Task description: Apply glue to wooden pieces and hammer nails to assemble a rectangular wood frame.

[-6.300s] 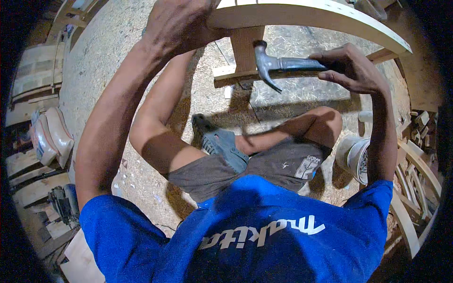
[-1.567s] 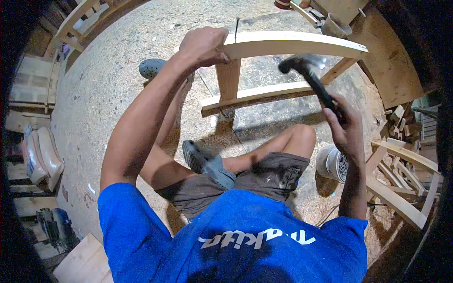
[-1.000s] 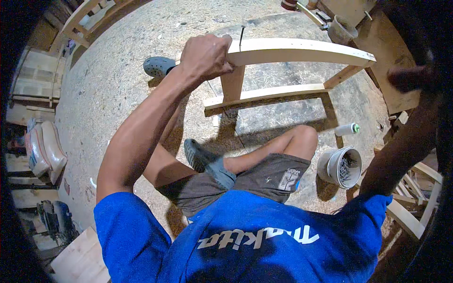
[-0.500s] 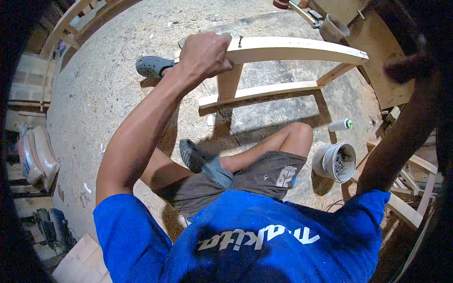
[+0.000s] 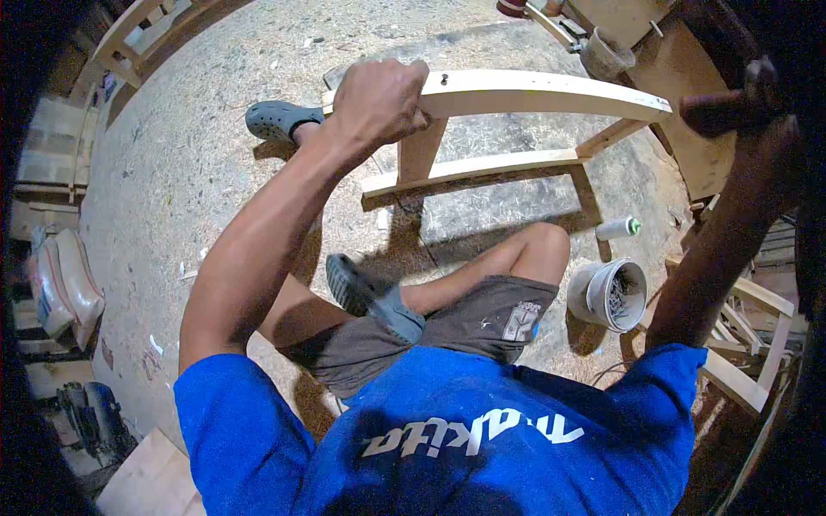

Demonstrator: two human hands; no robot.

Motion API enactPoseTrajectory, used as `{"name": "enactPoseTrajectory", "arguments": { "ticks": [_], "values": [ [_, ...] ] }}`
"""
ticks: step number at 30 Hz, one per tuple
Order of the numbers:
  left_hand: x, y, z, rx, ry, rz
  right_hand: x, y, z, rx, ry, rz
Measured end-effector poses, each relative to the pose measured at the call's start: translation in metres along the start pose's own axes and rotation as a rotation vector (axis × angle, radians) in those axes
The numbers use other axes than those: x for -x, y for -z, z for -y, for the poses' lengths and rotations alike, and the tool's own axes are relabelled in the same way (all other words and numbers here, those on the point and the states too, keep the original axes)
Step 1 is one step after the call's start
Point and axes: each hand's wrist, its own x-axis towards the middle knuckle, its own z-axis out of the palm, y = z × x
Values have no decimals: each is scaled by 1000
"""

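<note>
My left hand (image 5: pixel 379 99) is closed around the left part of a curved, pale wooden rail (image 5: pixel 533 89), the top of a small frame. Just right of my knuckles, a dark nail (image 5: pixel 444 78) sticks up a little from the rail. The frame stands on the floor, with a second rail (image 5: pixel 490 168) lower down and short crosspieces joining the two. Raised at the far right, in deep shadow, my right hand (image 5: pixel 766 99) is closed on what looks like a hammer (image 5: pixel 714 115). Its handle is mostly hidden in the dark.
By my bent knee stands a white bucket (image 5: pixel 609 295) of nails, with a white bottle (image 5: pixel 618 228) with a green tip beyond it. Wooden frames (image 5: pixel 740 378) lie at the right. Filled sacks (image 5: pixel 67 284) sit at the left. Sawdust covers the floor (image 5: pixel 206 138).
The nail stands much lower in the rail than before. My right hand with the hammer is still raised at the right, slightly shifted. My left hand keeps its hold on the rail.
</note>
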Motion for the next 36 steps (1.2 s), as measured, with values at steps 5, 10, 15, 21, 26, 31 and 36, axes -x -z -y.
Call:
{"name": "enactPoseTrajectory", "arguments": {
  "ticks": [5, 10, 15, 21, 26, 31, 36],
  "values": [
    [2, 1, -2, -16, 31, -9, 68, -11, 114, -1010, 59, 932],
    [3, 1, -2, 3, 5, -3, 21, 27, 50, -541, 257, 426],
    [2, -1, -1, 14, -11, -49, -5, 31, 45, -234, 89, 109],
    [8, 4, -6, 9, -25, -65, 72, 37, 105, -1053, 64, 663],
    [-1, 1, 2, -1, 11, 10, 152, 52, 85, -1421, -686, 728],
    [-9, 19, 18, 362, 200, 164, 298, -26, 123, -1078, -512, 717],
    [12, 27, 23, 101, 142, 187, 377, -85, 219, -1335, -1136, 926]
  ]
}}
